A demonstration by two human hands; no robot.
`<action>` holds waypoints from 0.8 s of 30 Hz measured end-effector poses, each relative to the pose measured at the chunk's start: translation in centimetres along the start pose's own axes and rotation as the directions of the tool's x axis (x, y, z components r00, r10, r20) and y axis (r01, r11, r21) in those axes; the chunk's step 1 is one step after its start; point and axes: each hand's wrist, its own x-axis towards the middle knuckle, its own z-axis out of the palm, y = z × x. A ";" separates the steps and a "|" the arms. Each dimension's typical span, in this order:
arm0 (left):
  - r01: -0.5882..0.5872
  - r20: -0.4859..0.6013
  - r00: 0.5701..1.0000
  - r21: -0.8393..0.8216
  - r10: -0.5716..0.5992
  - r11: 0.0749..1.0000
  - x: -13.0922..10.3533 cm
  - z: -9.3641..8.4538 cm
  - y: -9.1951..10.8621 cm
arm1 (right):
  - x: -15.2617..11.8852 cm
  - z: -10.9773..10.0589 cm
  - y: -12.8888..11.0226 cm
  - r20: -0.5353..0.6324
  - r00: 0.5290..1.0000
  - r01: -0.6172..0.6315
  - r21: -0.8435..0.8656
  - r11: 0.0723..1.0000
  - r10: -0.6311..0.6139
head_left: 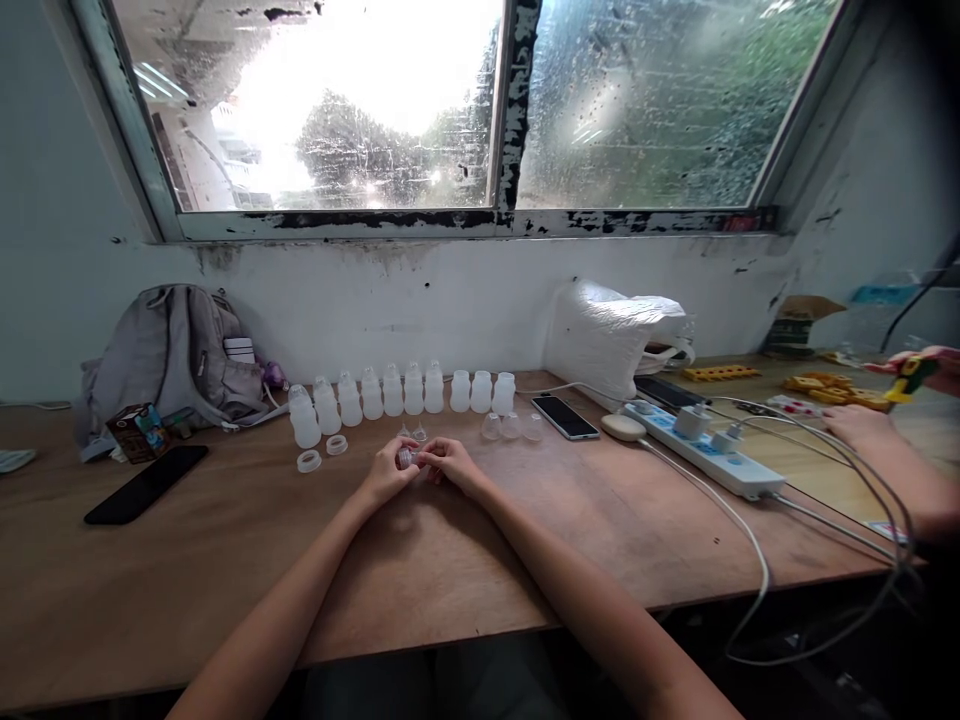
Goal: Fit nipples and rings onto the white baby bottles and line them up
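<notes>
My left hand (386, 473) is closed around a small clear ribbed bottle collar (406, 458) above the wooden table. From the other side my right hand (454, 467) pinches at the same piece; what its fingertips grip is mostly hidden. Just behind the hands are two clear bottle nipples (419, 434). A row of frosted baby bottles (350, 402) with tops on runs along the wall side. To its right stand three bottles (482, 392) without tops. Two white rings (308, 461) lie at the left, and three clear domed caps (511, 428) at the right.
A black phone (146, 485), a small box (139, 433) and a grey backpack (180, 355) are at left. At right lie another phone (565, 416), a round puck (622, 428) and a power strip (705, 450) with looping cables. Another person's hand (859, 425) is at far right.
</notes>
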 end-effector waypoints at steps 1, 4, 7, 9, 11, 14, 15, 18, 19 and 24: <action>-0.015 -0.003 1.000 0.048 0.015 0.999 -0.1 0.0 0.0 | 0.0 0.0 0.0 0.003 1.000 0.006 -0.013 1.000 -0.006; -0.016 -0.002 1.000 0.213 0.017 0.977 -0.4 0.1 0.3 | -0.1 0.1 0.0 -0.006 1.000 0.008 -0.044 0.999 -0.008; -0.075 0.031 0.997 0.372 0.068 0.925 -0.8 0.0 0.9 | -0.1 0.0 0.0 -0.029 1.000 -0.012 -0.050 0.999 0.011; -0.128 0.044 0.992 0.453 0.121 0.882 -1.0 -0.3 1.1 | -0.2 -0.1 -0.1 -0.036 0.999 -0.038 -0.031 0.999 0.037; -0.140 0.037 0.989 0.504 0.140 0.852 -1.0 -0.5 1.1 | -0.2 -0.3 -0.2 -0.068 0.995 -0.070 0.008 0.998 0.070; -0.109 0.007 0.992 0.531 0.125 0.840 -0.9 -0.8 0.6 | -0.1 -0.9 -0.3 -0.176 0.977 -0.114 0.030 0.993 0.118; -0.099 -0.004 0.993 0.535 0.120 0.839 -0.9 -0.9 0.4 | 0.0 -1.1 -0.3 -0.213 0.969 -0.125 0.007 0.992 0.124; -0.080 -0.031 0.993 0.553 0.116 0.829 -0.7 -1.1 0.0 | 0.1 -1.3 -0.1 -0.289 0.951 -0.138 -0.092 0.986 0.107; -0.080 -0.033 0.992 0.563 0.118 0.822 -0.7 -1.1 -0.1 | 0.1 -1.2 0.1 -0.301 0.949 -0.139 -0.119 0.983 0.097; -0.082 -0.023 0.993 0.595 0.118 0.799 -0.7 -1.2 0.0 | 0.5 -0.5 0.8 -0.361 0.931 -0.159 -0.269 0.950 0.053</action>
